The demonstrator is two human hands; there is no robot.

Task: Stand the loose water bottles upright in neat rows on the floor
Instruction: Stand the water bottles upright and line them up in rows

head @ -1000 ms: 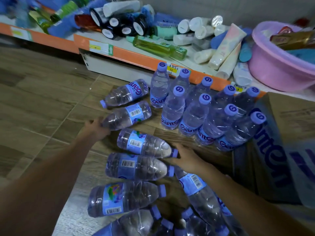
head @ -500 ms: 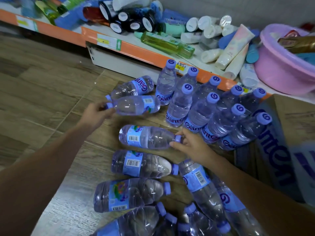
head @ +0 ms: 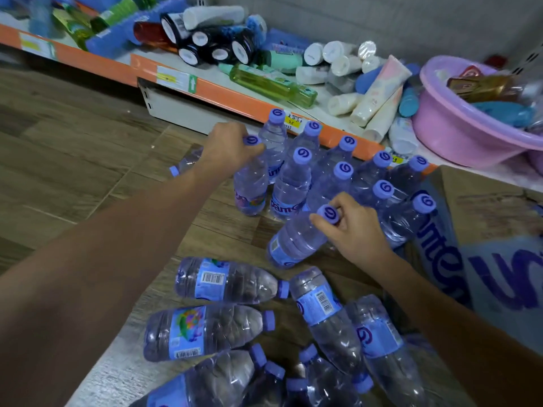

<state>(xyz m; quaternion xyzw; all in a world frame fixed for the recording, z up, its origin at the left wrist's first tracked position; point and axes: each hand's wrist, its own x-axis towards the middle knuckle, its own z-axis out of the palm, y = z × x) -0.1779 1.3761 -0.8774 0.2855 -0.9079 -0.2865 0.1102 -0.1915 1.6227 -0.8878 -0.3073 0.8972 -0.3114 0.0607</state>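
Observation:
Several clear water bottles with purple caps stand upright in rows [head: 340, 177] on the wooden floor by the shelf. My left hand [head: 227, 146] grips the neck of an upright bottle [head: 251, 186] at the left end of the rows. My right hand [head: 349, 227] holds the cap end of a tilted bottle [head: 296, 239] just in front of the rows. Several loose bottles [head: 226, 280] lie on their sides nearer to me. One more lying bottle [head: 185, 164] shows partly behind my left forearm.
A low shelf with an orange edge [head: 205, 86] runs along the back, loaded with tubes, jars and a green bottle [head: 270, 83]. A pink basin [head: 452, 127] sits at its right end. A cardboard box [head: 484, 230] with purple lettering stands at the right.
My left hand lifted a lying bottle and stood it at the left end of the rows. My right hand raised another bottle by its cap from flat to tilted.

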